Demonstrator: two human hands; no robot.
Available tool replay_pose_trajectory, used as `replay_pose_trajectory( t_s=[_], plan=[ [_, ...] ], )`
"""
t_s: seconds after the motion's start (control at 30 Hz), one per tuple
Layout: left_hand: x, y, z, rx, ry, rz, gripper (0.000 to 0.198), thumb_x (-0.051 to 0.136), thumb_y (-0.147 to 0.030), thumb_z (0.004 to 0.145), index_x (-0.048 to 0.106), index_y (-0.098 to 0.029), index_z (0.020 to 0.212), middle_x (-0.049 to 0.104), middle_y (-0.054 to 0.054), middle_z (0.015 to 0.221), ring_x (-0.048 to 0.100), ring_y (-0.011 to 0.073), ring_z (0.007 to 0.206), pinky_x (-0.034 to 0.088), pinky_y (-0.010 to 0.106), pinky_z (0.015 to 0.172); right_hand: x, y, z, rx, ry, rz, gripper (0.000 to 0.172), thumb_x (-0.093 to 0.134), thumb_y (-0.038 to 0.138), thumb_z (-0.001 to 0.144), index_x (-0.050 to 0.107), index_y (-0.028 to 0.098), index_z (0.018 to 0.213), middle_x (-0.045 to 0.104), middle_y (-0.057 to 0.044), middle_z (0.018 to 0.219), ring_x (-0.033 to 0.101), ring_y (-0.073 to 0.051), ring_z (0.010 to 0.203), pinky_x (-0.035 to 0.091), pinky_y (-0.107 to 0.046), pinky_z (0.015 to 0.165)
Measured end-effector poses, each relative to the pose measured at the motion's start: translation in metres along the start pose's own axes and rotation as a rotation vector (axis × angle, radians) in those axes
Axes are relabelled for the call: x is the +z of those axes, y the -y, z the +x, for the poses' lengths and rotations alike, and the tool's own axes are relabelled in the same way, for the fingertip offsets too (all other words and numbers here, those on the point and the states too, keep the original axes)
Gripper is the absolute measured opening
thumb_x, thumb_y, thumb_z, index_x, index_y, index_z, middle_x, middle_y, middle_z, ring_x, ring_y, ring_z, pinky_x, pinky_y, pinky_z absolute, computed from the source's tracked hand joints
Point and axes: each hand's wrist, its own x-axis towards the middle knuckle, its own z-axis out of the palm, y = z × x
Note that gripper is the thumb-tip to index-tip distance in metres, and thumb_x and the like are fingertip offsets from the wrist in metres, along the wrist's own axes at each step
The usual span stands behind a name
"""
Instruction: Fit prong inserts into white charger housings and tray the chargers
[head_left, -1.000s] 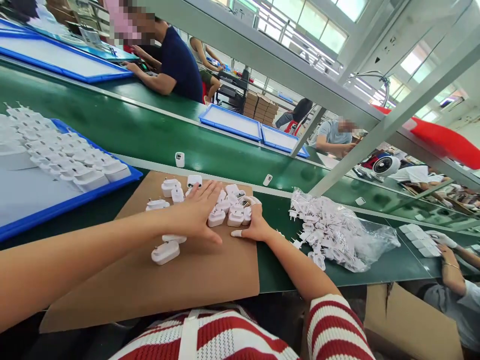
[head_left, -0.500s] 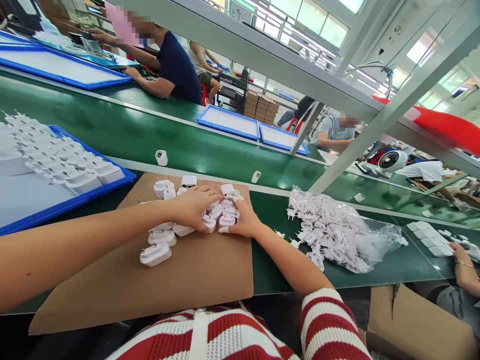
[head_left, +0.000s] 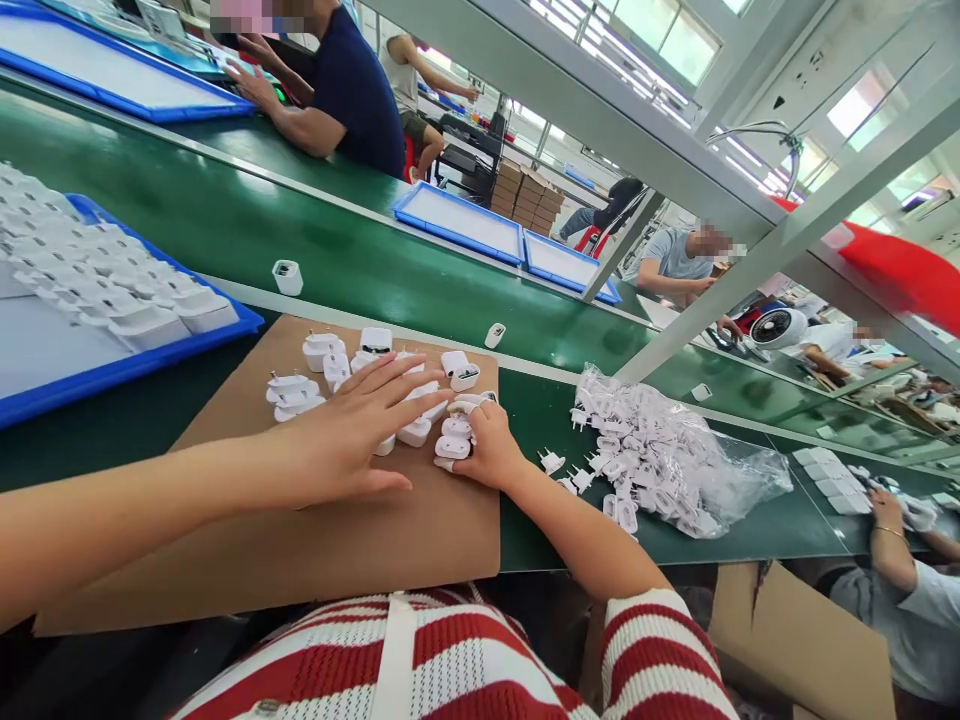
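My left hand hovers palm down with its fingers spread over several white plug adapters, hiding some of them. My right hand, with white covers on its thumb and a fingertip, is curled round a small row of white plug adapters at the right side of the group. The adapters sit on a brown cardboard sheet. A pair of adapters with metal pins upward lies left of my left hand. Behind my right hand is a white charger housing with its open end showing.
A blue-rimmed tray of white adapters stands at left. At right lies a clear bag of plug parts, some loose beside it. White housings rest along the green conveyor. A metal frame post slants across; co-workers sit nearby.
My left hand has come away from the adapters, opened its fingers and moved left and nearer me. My right hand stays at the adapter row. The view has shifted slightly.
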Motion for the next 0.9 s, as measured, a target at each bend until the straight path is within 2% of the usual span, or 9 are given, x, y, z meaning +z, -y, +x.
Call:
replay_pose_trajectory(
  t_s=[0.13,0.23,0.33,0.47,0.53,0.6,0.77,0.83,0.9],
  plan=[
    [0.021,-0.019,-0.038,-0.036,-0.100,-0.150,0.081,0.070,-0.055,0.091,0.041,-0.044,0.165,0.040,-0.001,0.172,0.030,0.0353,0.162,0.030,0.053,0.134,0.007,-0.003,-0.005,-0.044,-0.048,0.091,0.082,0.091,0.034,0.060,0.059,0.022,0.134,0.064,-0.015,0.137,0.059,-0.039,0.129,0.043,-0.058,0.117],
    [0.043,-0.033,-0.047,-0.080,-0.151,-0.222,0.085,0.066,-0.051,0.096,0.028,-0.044,0.171,0.035,0.001,0.174,0.036,0.0325,0.159,0.037,0.048,0.132,0.012,-0.002,-0.014,-0.031,-0.142,0.244,0.085,0.091,0.035,0.058,0.055,0.026,0.134,0.062,-0.014,0.141,0.059,-0.037,0.132,0.044,-0.057,0.119],
    [0.064,-0.046,-0.040,-0.097,-0.130,-0.280,0.106,0.068,-0.045,0.096,-0.004,-0.041,0.174,0.012,0.004,0.181,0.022,0.0316,0.166,0.034,0.048,0.133,0.012,0.003,-0.022,0.021,-0.237,0.457,0.082,0.089,0.040,0.060,0.051,0.027,0.131,0.061,-0.012,0.137,0.063,-0.033,0.129,0.050,-0.053,0.116],
    [0.089,-0.058,-0.021,-0.133,-0.007,-0.433,0.133,0.068,-0.032,0.092,-0.047,-0.034,0.157,-0.022,0.010,0.179,-0.002,0.0334,0.167,0.027,0.053,0.136,0.010,0.010,-0.031,0.012,-0.206,0.656,0.078,0.089,0.042,0.057,0.051,0.027,0.124,0.064,-0.011,0.129,0.069,-0.031,0.120,0.057,-0.048,0.109],
    [0.100,-0.060,-0.013,-0.130,0.044,-0.488,0.140,0.071,-0.032,0.088,-0.056,-0.034,0.146,-0.029,0.006,0.176,-0.011,0.0322,0.165,0.020,0.053,0.138,0.011,0.012,-0.035,-0.020,-0.184,0.679,0.078,0.088,0.038,0.057,0.052,0.027,0.125,0.064,-0.011,0.128,0.069,-0.032,0.119,0.057,-0.050,0.108],
    [0.107,-0.062,-0.007,-0.137,0.083,-0.493,0.142,0.072,-0.030,0.084,-0.057,-0.034,0.141,-0.032,-0.001,0.174,-0.019,0.0280,0.161,0.013,0.046,0.140,0.013,0.013,-0.038,-0.027,-0.183,0.651,0.079,0.086,0.033,0.058,0.052,0.027,0.130,0.064,-0.012,0.130,0.069,-0.035,0.121,0.056,-0.054,0.111],
    [0.098,-0.067,-0.009,-0.202,0.146,-0.500,0.130,0.063,-0.021,0.082,-0.047,-0.031,0.151,-0.028,-0.004,0.174,-0.024,0.0238,0.157,0.007,0.040,0.141,0.011,0.027,-0.046,0.006,-0.202,0.699,0.076,0.084,0.033,0.065,0.049,0.033,0.132,0.068,-0.012,0.128,0.073,-0.037,0.118,0.061,-0.059,0.104],
    [0.085,-0.073,-0.018,-0.157,0.083,-0.472,0.129,0.062,-0.019,0.083,-0.044,-0.034,0.155,-0.028,-0.007,0.174,-0.021,0.0239,0.158,0.010,0.039,0.141,-0.002,0.042,-0.048,-0.023,-0.184,0.724,0.075,0.084,0.033,0.068,0.047,0.036,0.133,0.069,-0.011,0.130,0.074,-0.036,0.118,0.064,-0.057,0.100],
    [0.068,-0.078,-0.032,-0.077,-0.062,-0.415,0.130,0.061,-0.015,0.082,-0.044,-0.039,0.157,-0.028,-0.008,0.174,-0.019,0.0248,0.161,0.012,0.042,0.141,-0.020,0.064,-0.041,-0.096,-0.176,0.728,0.079,0.086,0.030,0.069,0.046,0.037,0.136,0.068,-0.011,0.135,0.073,-0.035,0.121,0.064,-0.055,0.100]
  ],
)
